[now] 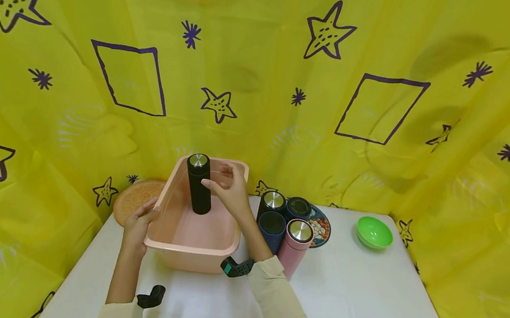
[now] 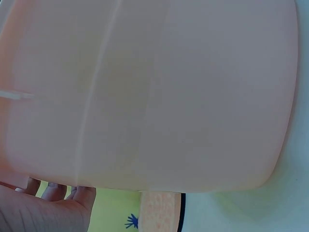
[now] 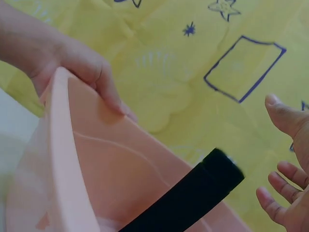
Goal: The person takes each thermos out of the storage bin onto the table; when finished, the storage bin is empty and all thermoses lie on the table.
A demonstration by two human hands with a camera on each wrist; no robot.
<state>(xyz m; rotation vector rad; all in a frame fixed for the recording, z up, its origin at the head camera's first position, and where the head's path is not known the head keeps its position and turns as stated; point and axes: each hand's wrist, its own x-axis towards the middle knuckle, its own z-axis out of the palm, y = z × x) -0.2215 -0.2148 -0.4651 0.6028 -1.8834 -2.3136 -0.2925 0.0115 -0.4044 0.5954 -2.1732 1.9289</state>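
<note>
A black bottle [image 1: 199,189] with a silver-topped lid stands inside a pink plastic basin [image 1: 191,249], toward its far end. My left hand [image 1: 138,224] grips the basin's left rim; in the right wrist view the same hand [image 3: 79,63] has its fingers over the edge. My right hand [image 1: 232,190] hovers over the basin's right side, beside the bottle. Its fingers are spread, and in the right wrist view a gap shows between this hand [image 3: 294,159] and the bottle [image 3: 193,188]. The basin's outer wall [image 2: 169,96] fills most of the left wrist view.
Right of the basin stand several bottles: a pink one [image 1: 295,247], a dark blue one [image 1: 271,227], another dark blue one [image 1: 298,208] and a black one [image 1: 271,201]. A patterned plate [image 1: 320,228] lies behind them. A green bowl [image 1: 374,233] sits far right; a round orange mat [image 1: 133,201] lies left.
</note>
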